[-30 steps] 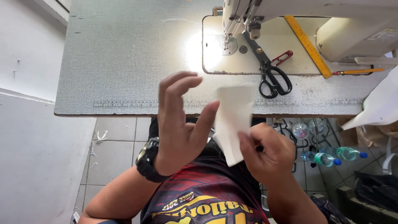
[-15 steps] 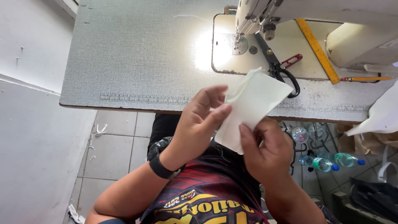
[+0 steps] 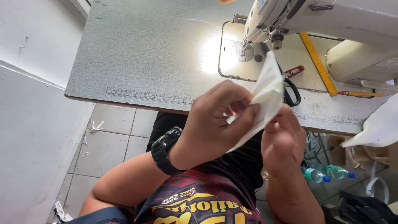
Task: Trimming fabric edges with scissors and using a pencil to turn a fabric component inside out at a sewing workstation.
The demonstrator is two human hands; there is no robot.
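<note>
One white cloth piece, two hands

The white cloth piece (image 3: 265, 93) is pinched between left hand (image 3: 215, 120) fingertips and right hand (image 3: 284, 139) fingers. Beyond them: one sewing machine (image 3: 331, 20), one pair of scissors (image 3: 292, 89) (partly hidden), one yellow ruler (image 3: 317, 62), two bottles (image 3: 327, 172) below.

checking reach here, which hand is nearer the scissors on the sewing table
Right. The right hand sits just below the scissors, holding the white fabric piece; the left hand is farther off to their left.
</note>
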